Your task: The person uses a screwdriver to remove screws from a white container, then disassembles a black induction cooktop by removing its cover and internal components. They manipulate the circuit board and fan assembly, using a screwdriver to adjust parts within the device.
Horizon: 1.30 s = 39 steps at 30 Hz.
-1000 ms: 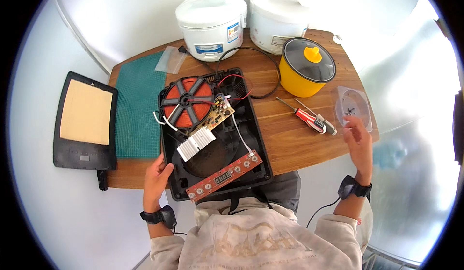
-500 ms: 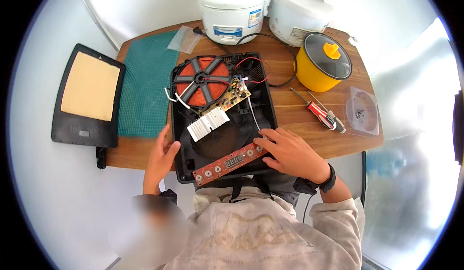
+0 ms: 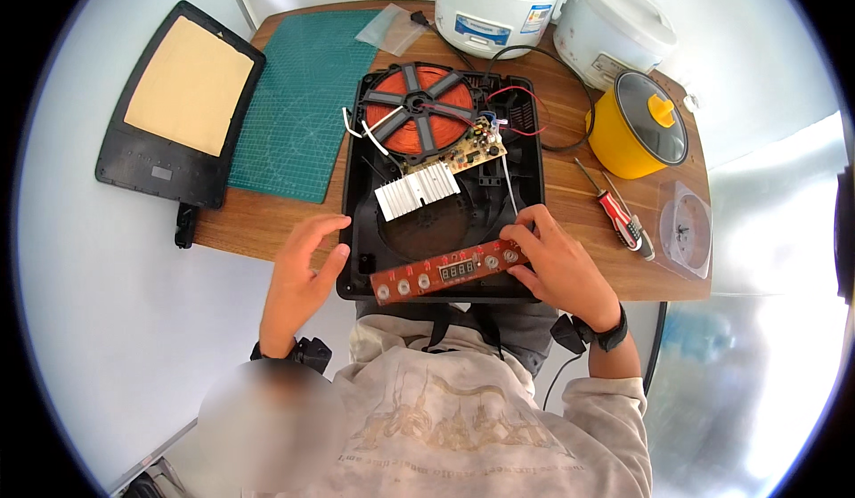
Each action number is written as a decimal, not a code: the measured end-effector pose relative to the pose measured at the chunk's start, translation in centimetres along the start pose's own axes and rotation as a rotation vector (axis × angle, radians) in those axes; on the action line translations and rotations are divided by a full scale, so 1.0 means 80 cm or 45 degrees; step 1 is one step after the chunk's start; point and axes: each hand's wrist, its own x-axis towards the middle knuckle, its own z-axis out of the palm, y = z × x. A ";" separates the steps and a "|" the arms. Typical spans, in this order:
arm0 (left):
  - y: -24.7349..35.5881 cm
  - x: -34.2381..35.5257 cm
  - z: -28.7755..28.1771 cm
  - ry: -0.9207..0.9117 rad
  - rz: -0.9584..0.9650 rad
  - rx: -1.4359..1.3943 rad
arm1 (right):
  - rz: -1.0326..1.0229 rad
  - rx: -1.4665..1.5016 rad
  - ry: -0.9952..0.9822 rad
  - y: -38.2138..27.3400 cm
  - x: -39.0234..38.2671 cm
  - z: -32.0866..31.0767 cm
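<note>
Sweatshirt (image 3: 463, 418) cloth fills the nearest part of the scene, and just beyond it a red control board (image 3: 436, 275) lies aslant over the near edge of an open black casing (image 3: 485, 208). The right hand (image 3: 565, 262) has thumb and fingers drawn in narrow, holding the board's right end. The left hand (image 3: 303, 271) is spread wide and grips nothing; its fingertips are at the casing's left edge, though from here I can't be sure they touch it.

The step in hand, I'd judge, is positioning that board by its right end. From this hold, a next move calls for keeping slack in the thin white cable (image 3: 508, 182), which runs away from the fingers toward the circuit board (image 3: 470, 154), and for the free hand to steady the left end.

Farther in, a finned heat sink (image 3: 417, 192) sits left of centre, with the orange coil (image 3: 450, 99) beyond. To the right lie a red-handled screwdriver (image 3: 618, 217) and a clear dish (image 3: 690, 256); past them, a yellow pot (image 3: 617, 142). Farthest stand two white rice cookers (image 3: 499, 4).
</note>
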 end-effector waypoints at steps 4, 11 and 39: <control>0.007 -0.001 0.000 -0.062 -0.091 -0.028 | -0.022 -0.010 0.084 -0.003 0.003 -0.007; 0.007 0.005 0.007 -0.128 0.104 0.062 | -0.045 -0.036 0.163 -0.003 0.000 0.001; 0.007 0.181 0.020 -0.430 0.496 0.698 | 0.122 0.647 0.548 0.046 -0.023 -0.018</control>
